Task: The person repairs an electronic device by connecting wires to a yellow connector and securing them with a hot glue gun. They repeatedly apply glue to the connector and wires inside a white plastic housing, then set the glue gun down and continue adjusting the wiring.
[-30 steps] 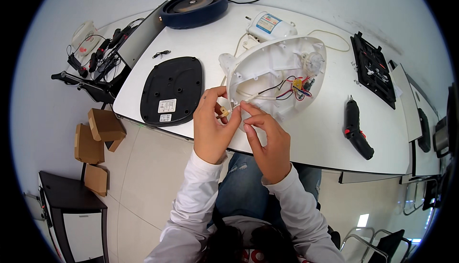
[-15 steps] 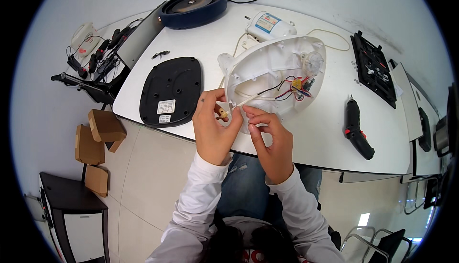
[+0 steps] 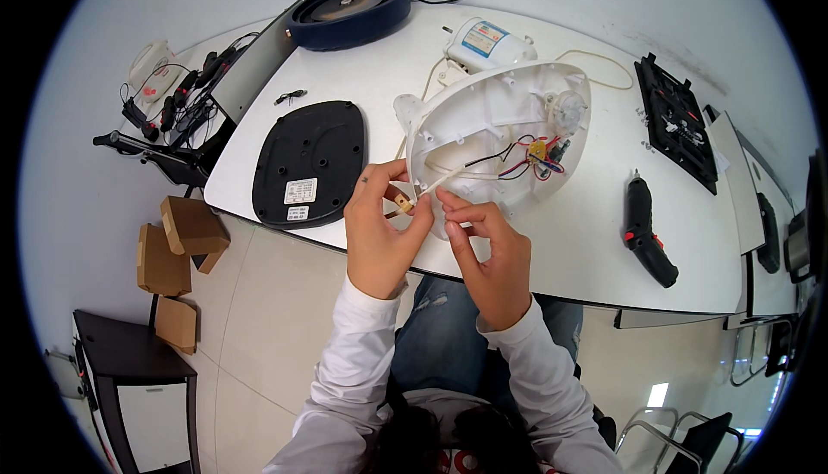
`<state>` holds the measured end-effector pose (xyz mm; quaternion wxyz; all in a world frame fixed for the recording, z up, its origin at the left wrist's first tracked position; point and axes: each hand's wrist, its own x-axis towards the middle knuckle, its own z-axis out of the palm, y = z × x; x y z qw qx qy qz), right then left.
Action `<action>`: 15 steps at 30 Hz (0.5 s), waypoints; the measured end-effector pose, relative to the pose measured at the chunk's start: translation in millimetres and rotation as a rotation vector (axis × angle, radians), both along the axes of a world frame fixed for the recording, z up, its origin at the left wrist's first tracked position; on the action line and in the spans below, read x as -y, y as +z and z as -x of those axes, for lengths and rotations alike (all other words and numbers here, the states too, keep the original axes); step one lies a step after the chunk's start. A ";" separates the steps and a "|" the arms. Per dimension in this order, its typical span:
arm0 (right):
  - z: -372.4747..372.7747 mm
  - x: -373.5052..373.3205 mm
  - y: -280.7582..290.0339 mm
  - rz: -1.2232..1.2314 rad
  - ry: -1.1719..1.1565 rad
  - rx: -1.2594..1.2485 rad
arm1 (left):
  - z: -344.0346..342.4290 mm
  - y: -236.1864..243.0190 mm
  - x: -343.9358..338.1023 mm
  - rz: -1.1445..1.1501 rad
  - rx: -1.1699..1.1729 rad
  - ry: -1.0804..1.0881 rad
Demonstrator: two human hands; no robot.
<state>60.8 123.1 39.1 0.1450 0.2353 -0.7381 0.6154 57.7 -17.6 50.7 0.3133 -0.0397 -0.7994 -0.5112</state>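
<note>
A white plastic housing (image 3: 517, 94) lies hollow side up in front of me. Inside it, coloured wires meet a small yellowish round part (image 3: 537, 151). A white cable (image 3: 461, 172) runs from these wires to the housing's near left rim. My left hand (image 3: 379, 237) is at that rim, its fingers closed round the cable and a small tan piece (image 3: 402, 204). My right hand (image 3: 493, 258) is just right of it, with thumb and fingers drawn together by the cable. What its fingertips hold, if anything, is too small to tell.
Left of the housing lies a black base plate (image 3: 310, 163); behind it stand a white motor (image 3: 488, 43) and a dark blue round base (image 3: 349, 15). To the right are a black power screwdriver (image 3: 642, 232) and an open tool case (image 3: 677, 120). The table's front edge (image 3: 569, 299) is near my wrists.
Both hands stay almost in place at the rim. The tan piece between my left fingers shows a little more, and the housing has shifted very slightly.
</note>
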 end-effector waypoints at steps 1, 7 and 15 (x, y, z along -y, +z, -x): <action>0.2 0.1 0.2 -0.002 -0.001 -0.009 | 0.1 -0.7 1.3 0.007 -0.006 -0.010; 1.3 0.6 0.5 -0.008 -0.013 -0.052 | -2.7 4.4 -2.6 -0.004 0.022 0.010; 2.0 1.6 -1.7 0.008 -0.013 -0.055 | -4.2 -0.8 -2.7 -0.134 0.060 -0.005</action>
